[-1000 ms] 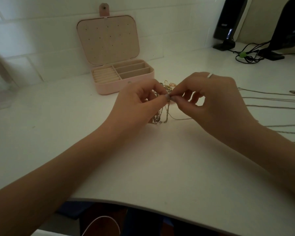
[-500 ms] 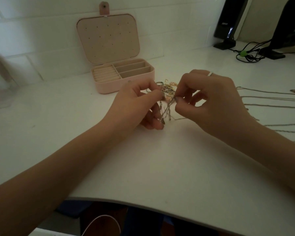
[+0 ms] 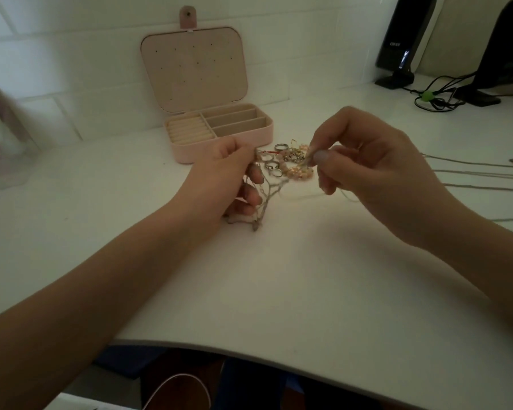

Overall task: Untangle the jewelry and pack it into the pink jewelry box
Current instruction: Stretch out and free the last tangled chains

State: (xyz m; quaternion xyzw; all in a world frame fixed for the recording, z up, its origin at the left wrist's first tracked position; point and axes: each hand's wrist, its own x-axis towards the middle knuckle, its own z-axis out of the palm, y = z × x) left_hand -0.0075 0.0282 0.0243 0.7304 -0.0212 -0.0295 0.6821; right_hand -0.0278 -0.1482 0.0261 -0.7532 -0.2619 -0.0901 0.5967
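Tangled chains (image 3: 265, 193) pinched btwn left hand (image 3: 222, 182) & right hand (image 3: 367, 170), stretched across; pink jewelry box (image 3: 219, 143) far-left, lid up.

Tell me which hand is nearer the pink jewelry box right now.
Left. The left hand sits just in front of the pink jewelry box, pinching the tangled chains. The right hand is off to the box's right, farther away.

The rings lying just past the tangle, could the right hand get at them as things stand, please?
Probably not right away: the rings lie unobstructed on the table, but the right hand is pinching a strand of the tangled chains, which the left hand also grips.
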